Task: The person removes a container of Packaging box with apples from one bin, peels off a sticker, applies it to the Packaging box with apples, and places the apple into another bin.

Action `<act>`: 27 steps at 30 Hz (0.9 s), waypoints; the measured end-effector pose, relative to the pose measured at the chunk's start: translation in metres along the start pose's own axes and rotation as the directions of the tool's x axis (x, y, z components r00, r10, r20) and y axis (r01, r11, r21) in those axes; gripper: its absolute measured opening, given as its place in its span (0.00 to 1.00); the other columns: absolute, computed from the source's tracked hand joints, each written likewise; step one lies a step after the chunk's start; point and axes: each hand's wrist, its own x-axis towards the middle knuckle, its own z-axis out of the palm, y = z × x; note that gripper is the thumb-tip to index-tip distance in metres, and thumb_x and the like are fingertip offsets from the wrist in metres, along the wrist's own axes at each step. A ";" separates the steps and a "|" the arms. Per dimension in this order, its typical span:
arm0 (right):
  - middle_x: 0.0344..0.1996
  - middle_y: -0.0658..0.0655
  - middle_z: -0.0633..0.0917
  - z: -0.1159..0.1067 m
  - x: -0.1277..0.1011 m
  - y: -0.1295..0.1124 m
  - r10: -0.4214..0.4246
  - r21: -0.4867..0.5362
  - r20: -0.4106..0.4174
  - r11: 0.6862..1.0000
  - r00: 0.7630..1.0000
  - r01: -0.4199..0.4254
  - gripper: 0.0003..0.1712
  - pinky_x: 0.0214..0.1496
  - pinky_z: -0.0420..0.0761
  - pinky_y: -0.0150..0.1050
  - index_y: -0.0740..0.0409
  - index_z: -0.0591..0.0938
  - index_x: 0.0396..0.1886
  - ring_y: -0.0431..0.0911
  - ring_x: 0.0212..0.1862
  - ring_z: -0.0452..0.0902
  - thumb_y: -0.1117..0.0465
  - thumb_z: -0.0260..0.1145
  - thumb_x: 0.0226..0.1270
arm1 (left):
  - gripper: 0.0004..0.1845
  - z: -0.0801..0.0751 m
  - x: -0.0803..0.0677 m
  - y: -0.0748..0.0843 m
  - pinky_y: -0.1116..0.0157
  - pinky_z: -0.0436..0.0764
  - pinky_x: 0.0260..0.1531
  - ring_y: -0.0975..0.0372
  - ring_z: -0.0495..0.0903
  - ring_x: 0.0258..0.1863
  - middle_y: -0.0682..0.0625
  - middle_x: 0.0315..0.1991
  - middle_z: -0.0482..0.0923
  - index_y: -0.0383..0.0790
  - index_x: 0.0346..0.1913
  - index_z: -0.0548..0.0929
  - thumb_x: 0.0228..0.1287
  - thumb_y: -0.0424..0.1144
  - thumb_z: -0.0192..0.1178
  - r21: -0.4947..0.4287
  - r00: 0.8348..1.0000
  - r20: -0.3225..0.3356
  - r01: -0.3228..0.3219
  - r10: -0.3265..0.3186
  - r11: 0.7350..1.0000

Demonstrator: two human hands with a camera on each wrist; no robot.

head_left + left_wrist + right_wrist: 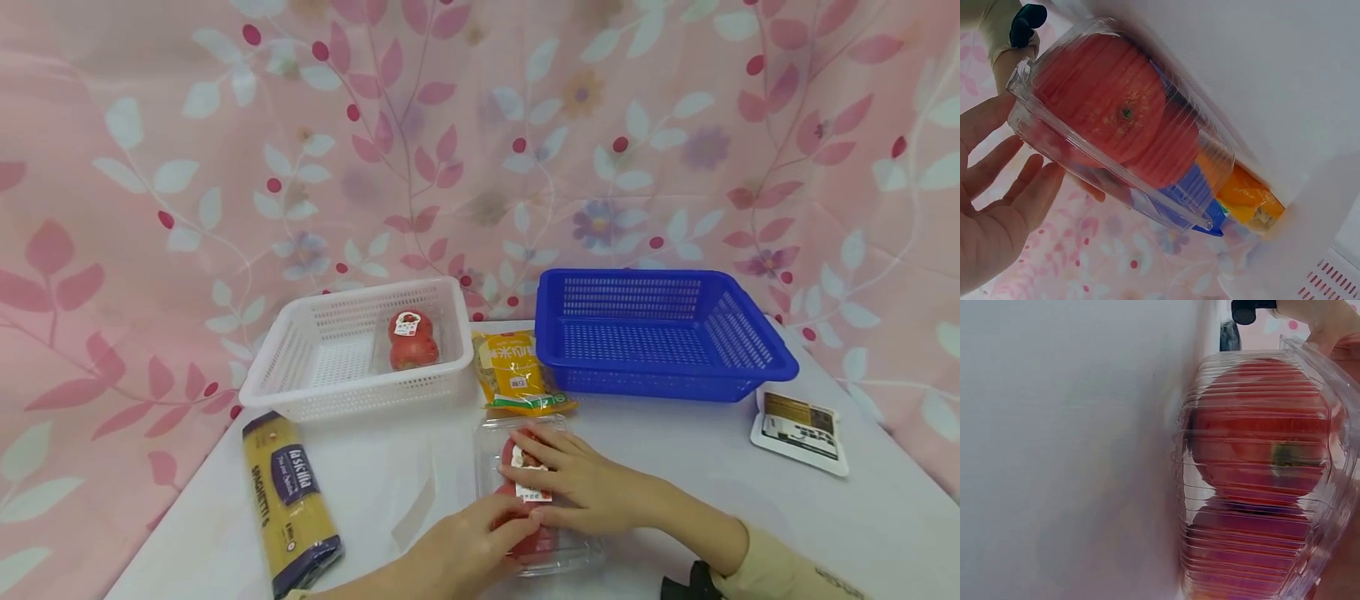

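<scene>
A clear plastic box of tomatoes (489,475) with a white label lies on the table in front of the person. My left hand (467,540) rests its fingers on the near part of the lid. Across the label and the right side of the lid lies my right hand (576,485), fingers spread and fairly straight. In the left wrist view, fingertips touch the rim of the box (1104,103). Red tomatoes show through the ribbed side of the box (1254,431) in the right wrist view, where most of the right hand is hidden.
A white basket (281,392) holds another tomato box (412,346). Right of it stand a yellow grain bag (517,367) and a blue basket (652,383). A spaghetti pack (288,500) lies left, a white-and-brown packet (801,429) right. Behind hangs a floral cloth (480,150).
</scene>
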 end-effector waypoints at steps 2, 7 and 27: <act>0.71 0.56 0.51 0.000 -0.001 0.000 -0.017 0.019 -0.013 1.000 1.000 0.017 0.31 0.63 0.50 0.63 0.39 0.57 0.70 0.56 0.71 0.37 0.41 0.44 0.70 | 0.30 0.000 0.001 0.001 0.72 0.73 0.49 0.60 0.73 0.48 0.47 0.47 0.72 0.41 0.50 0.76 0.40 0.41 0.75 -0.056 0.996 -0.008 0.089 -0.089 0.995; 0.71 0.58 0.50 -0.004 -0.005 -0.003 0.064 0.029 -0.059 0.998 0.996 -0.062 0.34 0.63 0.48 0.63 0.42 0.53 0.72 0.58 0.70 0.36 0.41 0.46 0.69 | 0.47 -0.004 0.000 -0.004 0.56 0.76 0.48 0.48 0.62 0.60 0.42 0.59 0.61 0.42 0.64 0.64 0.40 0.58 0.71 -0.082 0.902 0.179 0.411 -0.392 0.908; 0.70 0.62 0.52 0.009 -0.024 -0.021 0.415 0.298 -0.143 0.884 0.899 -0.360 0.43 0.47 0.73 0.62 0.43 0.60 0.69 0.64 0.60 0.64 0.34 0.58 0.57 | 0.50 0.005 -0.008 -0.010 0.53 0.76 0.46 0.51 0.66 0.60 0.44 0.72 0.40 0.48 0.72 0.50 0.51 0.72 0.50 -0.119 0.703 0.495 0.637 -0.511 0.762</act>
